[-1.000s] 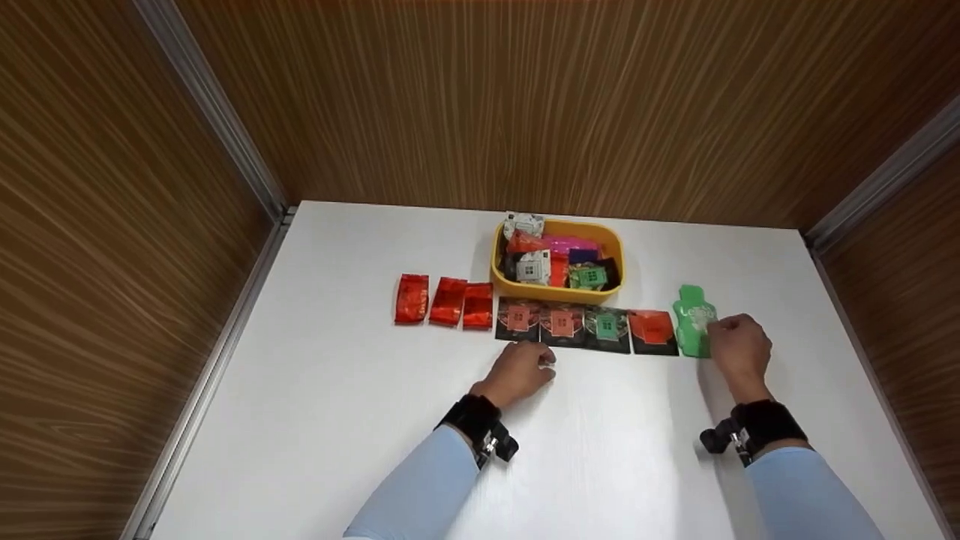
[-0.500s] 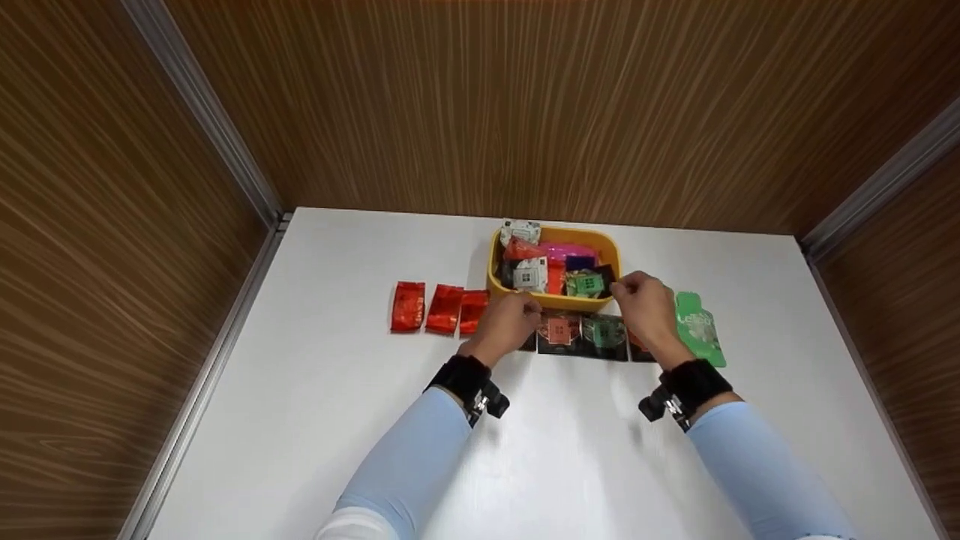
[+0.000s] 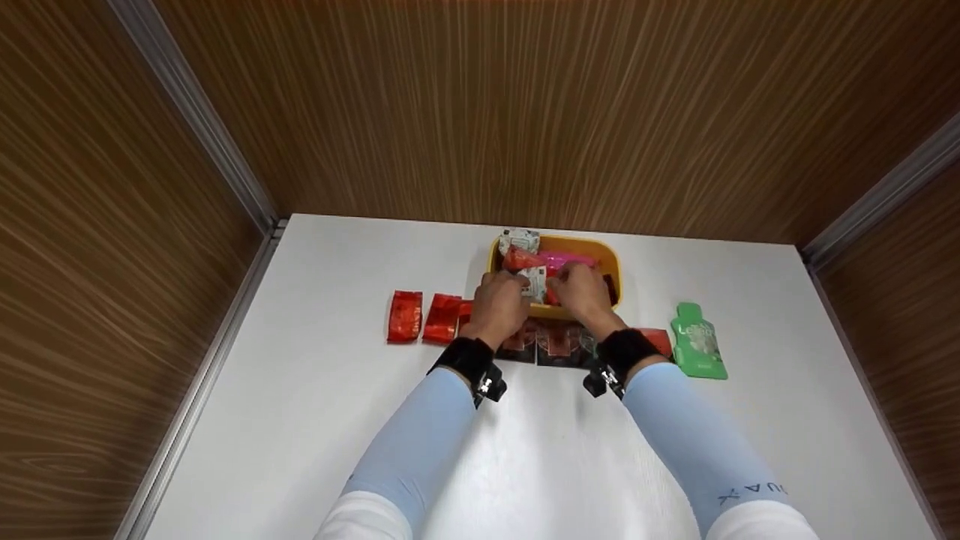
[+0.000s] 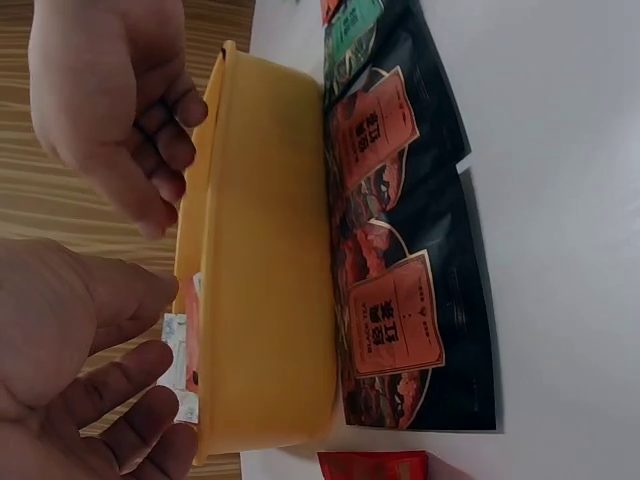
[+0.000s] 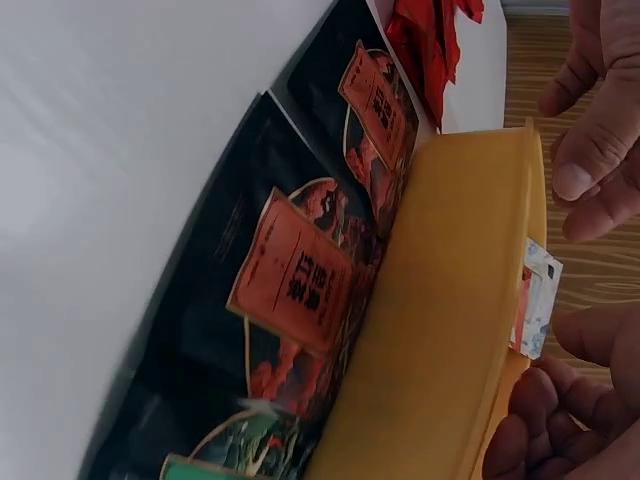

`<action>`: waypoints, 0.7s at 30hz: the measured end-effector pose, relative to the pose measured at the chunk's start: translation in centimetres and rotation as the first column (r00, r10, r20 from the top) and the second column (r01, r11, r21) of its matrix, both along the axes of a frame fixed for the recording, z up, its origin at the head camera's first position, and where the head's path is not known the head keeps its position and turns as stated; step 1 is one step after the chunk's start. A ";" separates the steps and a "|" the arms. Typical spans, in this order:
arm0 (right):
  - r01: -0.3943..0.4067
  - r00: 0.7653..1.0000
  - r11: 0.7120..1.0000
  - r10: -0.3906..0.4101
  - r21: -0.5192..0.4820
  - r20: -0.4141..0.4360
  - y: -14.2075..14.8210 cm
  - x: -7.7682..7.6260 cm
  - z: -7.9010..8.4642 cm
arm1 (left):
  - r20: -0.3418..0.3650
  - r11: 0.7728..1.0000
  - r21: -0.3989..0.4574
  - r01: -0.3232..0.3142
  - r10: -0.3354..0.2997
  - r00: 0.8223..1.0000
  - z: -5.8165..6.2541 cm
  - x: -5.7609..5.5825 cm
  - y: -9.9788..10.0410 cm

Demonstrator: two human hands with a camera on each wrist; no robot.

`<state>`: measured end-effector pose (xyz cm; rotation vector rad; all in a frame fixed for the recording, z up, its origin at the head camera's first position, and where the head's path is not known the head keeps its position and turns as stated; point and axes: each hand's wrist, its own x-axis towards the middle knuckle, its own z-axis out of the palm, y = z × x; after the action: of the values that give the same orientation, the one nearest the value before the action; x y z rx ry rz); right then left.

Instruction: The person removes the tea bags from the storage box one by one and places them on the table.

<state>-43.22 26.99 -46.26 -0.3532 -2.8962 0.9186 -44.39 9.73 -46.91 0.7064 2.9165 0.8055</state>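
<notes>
A yellow plastic basket (image 3: pixel 616 264) holds mixed packets, including a white packet (image 3: pixel 535 283) and a shiny pink one (image 3: pixel 566 259). Over its front left part is my left hand (image 3: pixel 501 304), fingers loosely bent and nothing gripped. My right hand (image 3: pixel 583 291) hovers over the right half of the basket, also without anything in its fingers. The white packet shows between the two hands in the head view. Along the basket's front wall (image 4: pixel 265 260) lie black tea sachets (image 4: pixel 395 315) with orange labels, partly covered by my wrists in the head view.
Left of the sachets lie red foil packets (image 3: pixel 405 317), one partly behind my left hand. A green bottle-shaped pouch (image 3: pixel 699 341) lies at the right end of the row. Wood-patterned panels (image 3: pixel 480 112) surround the white table (image 3: pixel 337 420) at the back and sides.
My right hand has left the green pouch and swung left over the basket. My left hand has moved forward from the table to the basket's front left. The pouch stays on the table.
</notes>
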 end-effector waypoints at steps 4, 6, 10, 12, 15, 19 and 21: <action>0.021 0.996 1.000 -0.022 0.010 0.088 -0.9 -0.6 -0.6 | -0.006 0.999 -0.046 0.018 -0.018 1.000 -0.5 0.2 0.1; 0.031 0.991 0.999 -0.034 0.020 0.133 -1.3 -0.8 -0.7 | -0.023 0.998 -0.061 0.022 -0.023 0.999 -0.8 0.3 0.1; 0.065 0.979 0.996 -0.074 0.055 0.188 -1.6 -1.2 -1.0 | -0.049 0.998 -0.064 0.028 -0.032 0.998 -1.1 0.5 0.2; 0.078 0.979 0.995 -0.088 0.060 0.181 -1.6 -1.2 -1.1 | -0.048 0.997 -0.065 0.032 -0.035 0.998 -1.1 0.5 0.3; 0.082 0.985 0.996 -0.086 0.030 0.150 -1.4 -1.1 -0.9 | -0.039 0.997 -0.068 0.030 -0.032 0.999 -1.0 0.3 0.4; 0.040 0.996 0.999 -0.037 -0.030 0.085 -0.8 -0.7 -0.3 | -0.018 0.999 -0.038 0.007 -0.008 1.000 -0.7 0.0 0.2; 0.013 0.999 0.999 -0.011 -0.050 0.037 -0.5 -0.5 0.1 | -0.008 1.000 -0.014 -0.011 0.011 1.000 -0.5 -0.2 0.0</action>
<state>-43.76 26.52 -46.14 -0.3944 -2.9053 0.9945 -44.54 9.75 -47.40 0.6950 2.9330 0.7842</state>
